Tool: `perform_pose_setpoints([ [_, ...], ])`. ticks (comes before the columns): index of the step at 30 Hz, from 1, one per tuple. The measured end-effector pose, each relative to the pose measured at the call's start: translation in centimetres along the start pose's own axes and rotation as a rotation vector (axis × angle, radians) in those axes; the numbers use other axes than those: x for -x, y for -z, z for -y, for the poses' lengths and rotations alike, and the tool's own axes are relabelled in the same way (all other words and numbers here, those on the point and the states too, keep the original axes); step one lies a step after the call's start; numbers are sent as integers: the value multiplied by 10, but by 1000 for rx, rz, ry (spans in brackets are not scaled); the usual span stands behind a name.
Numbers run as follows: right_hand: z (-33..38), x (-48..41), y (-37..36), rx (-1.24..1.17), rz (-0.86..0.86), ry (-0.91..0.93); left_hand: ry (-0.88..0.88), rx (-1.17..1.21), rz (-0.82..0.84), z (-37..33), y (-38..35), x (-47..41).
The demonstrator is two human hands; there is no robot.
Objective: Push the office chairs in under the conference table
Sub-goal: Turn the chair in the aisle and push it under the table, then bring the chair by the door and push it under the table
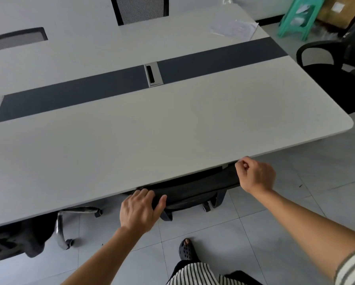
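A black mesh office chair (195, 187) stands in front of me with its seat under the near edge of the white conference table (151, 130). Only the top of its backrest and part of its base show. My left hand (140, 208) grips the left end of the backrest top, fingers over it and thumb behind. My right hand (254, 174) holds the right end, fingers curled against the table edge. Another black chair (18, 241) sits at the lower left, partly under the table.
A black chair (337, 73) stands at the table's right end, away from the edge. Two mesh chair backs (140, 9) (18, 38) rise behind the far side. Papers (234, 27) lie on the far corner. A green stool (298, 17) and boxes stand beyond. My sandalled foot (186, 249) is on the tiled floor.
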State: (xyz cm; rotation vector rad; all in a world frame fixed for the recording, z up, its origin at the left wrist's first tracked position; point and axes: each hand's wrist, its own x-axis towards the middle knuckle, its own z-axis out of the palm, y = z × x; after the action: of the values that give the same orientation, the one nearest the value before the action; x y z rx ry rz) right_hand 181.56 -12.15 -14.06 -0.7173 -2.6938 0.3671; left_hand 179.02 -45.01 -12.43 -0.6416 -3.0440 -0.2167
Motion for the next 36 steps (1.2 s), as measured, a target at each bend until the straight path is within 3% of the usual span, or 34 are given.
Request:
perform_pose_setpoints([
  [10, 0, -4, 8, -13, 87, -42, -13, 9, 127, -4, 9, -3],
  [17, -42, 40, 53, -223, 251, -72, 14, 180, 164, -35, 38, -10],
  [20, -90, 82, 94, -406, 429, -212, -62, 353, 150, -87, 57, -6],
  [22, -129, 111, 121, -527, 541, -345, -88, 507, 227, -130, 64, 0],
  [28, -257, 196, 204, -669, 307, -738, -22, 795, 590, -270, 46, 15],
  [36, -374, 265, 276, -807, -29, -1135, -78, 867, 828, -428, 10, 12],
])
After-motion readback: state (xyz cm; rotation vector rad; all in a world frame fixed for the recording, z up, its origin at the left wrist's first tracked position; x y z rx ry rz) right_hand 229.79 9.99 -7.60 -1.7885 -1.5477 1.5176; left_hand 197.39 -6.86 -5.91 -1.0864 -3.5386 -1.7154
